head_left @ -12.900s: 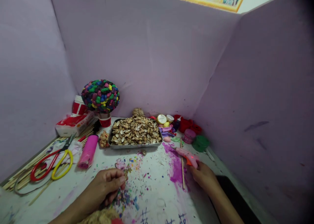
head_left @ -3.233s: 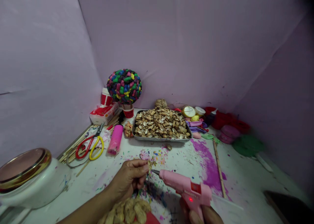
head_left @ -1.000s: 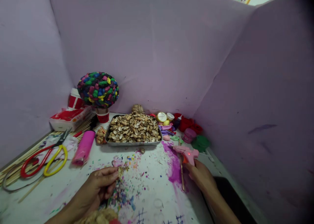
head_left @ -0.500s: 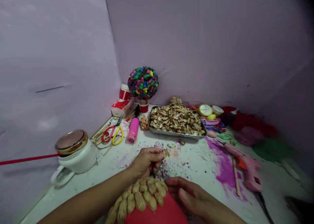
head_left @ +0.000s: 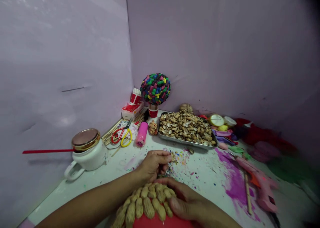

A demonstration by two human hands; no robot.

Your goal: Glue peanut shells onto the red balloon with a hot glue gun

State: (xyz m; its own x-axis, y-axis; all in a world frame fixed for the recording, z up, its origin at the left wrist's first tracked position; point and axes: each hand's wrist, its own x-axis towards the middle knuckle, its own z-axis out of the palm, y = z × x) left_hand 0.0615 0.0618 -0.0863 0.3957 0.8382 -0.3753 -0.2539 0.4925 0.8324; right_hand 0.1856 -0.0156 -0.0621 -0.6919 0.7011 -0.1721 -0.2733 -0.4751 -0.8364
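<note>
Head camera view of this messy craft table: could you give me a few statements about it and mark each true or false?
1. The left hand pinches a small shell piece. True.
2. The right hand holds the pink glue gun. False: the gun lies on the table to the right, and the right hand rests on the red ball.
3. The metal tray is heaped with peanut shells. True.
4. The scissors lie inside the tray. False: they lie on the table, left of it.
5. The red ball is bare. False: peanut shells cover part of it.
</note>
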